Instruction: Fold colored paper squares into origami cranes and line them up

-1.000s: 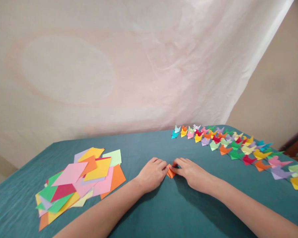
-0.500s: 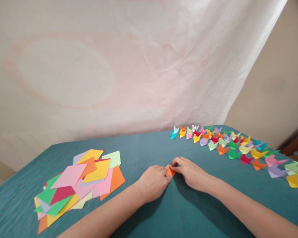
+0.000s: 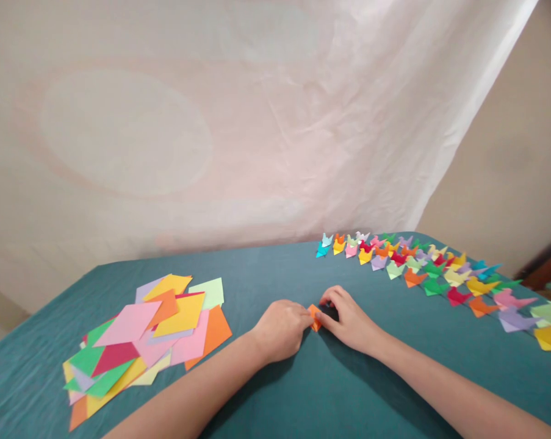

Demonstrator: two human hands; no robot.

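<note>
A small folded orange paper lies on the teal tablecloth between my two hands. My left hand is curled, its fingertips pinching the paper's left side. My right hand is curled too, fingers pressed on the paper's right side. Most of the paper is hidden by my fingers.
A loose pile of coloured paper squares lies at the left. Rows of several small folded paper figures in many colours run along the right side towards the table's edge. A pale cloth backdrop hangs behind the table.
Both hands have stayed on the orange paper. My right fingers have curled in more tightly over it, and the paper looks a little smaller and more bunched.
</note>
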